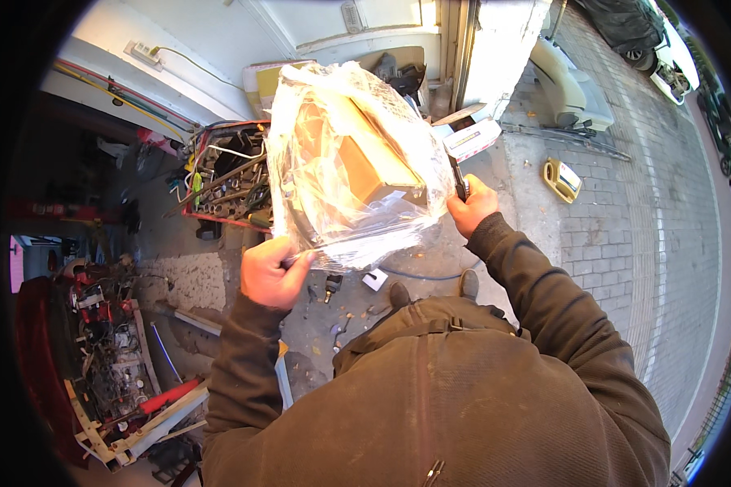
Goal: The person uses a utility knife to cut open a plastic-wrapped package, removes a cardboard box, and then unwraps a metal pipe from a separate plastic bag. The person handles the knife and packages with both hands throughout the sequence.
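A large clear plastic bag hangs spread out in front of me. A brown cardboard box shows inside it, with one end towards me. My left hand is closed on the bag's near left edge, thumb pressed over the gathered film. At the bag's right side my right hand is closed around a slim black object, whose kind I cannot make out. The black object touches or lies very close to the bag's edge. Glare and creases in the film blur the rest of the contents.
A red-edged tray of tools stands left of the bag. Stripped vehicle parts lie at lower left. On the right are a white carton, a yellow container and a grey bumper-like panel. A hose crosses the floor by my shoes.
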`<state>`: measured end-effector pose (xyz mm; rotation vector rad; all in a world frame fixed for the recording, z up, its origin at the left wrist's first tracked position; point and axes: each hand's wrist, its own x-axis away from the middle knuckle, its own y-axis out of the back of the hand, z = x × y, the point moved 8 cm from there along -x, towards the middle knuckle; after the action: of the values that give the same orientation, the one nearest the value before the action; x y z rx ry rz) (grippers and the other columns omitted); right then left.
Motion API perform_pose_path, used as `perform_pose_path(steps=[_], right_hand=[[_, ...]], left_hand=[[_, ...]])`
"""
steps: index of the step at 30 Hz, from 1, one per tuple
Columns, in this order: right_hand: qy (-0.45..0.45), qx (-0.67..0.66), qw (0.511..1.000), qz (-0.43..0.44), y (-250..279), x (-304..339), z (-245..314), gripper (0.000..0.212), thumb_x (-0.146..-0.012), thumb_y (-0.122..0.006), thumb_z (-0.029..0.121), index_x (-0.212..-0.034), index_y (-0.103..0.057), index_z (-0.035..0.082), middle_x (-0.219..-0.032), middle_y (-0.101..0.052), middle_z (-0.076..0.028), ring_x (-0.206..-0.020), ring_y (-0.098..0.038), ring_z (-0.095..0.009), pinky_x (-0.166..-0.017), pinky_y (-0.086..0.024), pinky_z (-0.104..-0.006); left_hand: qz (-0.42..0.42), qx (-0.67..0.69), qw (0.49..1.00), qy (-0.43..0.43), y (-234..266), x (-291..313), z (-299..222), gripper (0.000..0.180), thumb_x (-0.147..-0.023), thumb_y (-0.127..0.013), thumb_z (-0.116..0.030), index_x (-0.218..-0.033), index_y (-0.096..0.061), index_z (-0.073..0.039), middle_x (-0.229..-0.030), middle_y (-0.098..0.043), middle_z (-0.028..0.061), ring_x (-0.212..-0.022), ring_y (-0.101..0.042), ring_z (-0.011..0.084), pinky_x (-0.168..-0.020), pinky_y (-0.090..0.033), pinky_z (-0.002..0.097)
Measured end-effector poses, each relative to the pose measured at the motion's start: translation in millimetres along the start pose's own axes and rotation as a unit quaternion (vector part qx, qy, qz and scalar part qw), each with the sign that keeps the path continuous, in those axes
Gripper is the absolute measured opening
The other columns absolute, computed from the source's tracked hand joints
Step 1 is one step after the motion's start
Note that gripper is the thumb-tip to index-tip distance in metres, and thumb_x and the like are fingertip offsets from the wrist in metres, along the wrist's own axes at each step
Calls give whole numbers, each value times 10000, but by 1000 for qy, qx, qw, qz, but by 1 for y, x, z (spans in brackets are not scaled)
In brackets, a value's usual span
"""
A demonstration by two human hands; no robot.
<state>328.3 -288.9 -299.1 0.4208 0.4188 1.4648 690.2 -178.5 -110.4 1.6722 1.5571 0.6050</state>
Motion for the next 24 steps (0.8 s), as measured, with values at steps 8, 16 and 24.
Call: perform_pose_path(steps=[8,16,24], right_hand=[[-99,-3,995,10,2,-3,-38,179,-931,-760,165,-979,-666,21,-849,-768,-193,-731,-742,-363,-710,-598,-457],[-201,-301,926,109,-33,32,-23,150,-1024,-675,39,-1140,-583,12,-872,-727,-109,-635,-725,-212,-567,-599,-366],[-189,-384,901,72,-37,39,15,298,-1014,-810,112,-1165,-555,77,-881,-695,-54,-594,-629,-160,-537,-542,-348]], left_hand=[[-65,66,992,85,-1,35,57,302,-915,-785,-57,-725,-553,-16,-614,-475,89,-583,-423,136,-538,-355,371],[-82,-130,986,70,-15,53,39,203,-844,-801,-66,-1034,-747,-16,-1072,-665,174,-958,-633,331,-847,-525,447],[-110,-172,968,-149,-40,-20,-61,496,-850,-859,-226,-1324,-766,-114,-1568,-593,183,-1490,-508,421,-1166,-445,631]])
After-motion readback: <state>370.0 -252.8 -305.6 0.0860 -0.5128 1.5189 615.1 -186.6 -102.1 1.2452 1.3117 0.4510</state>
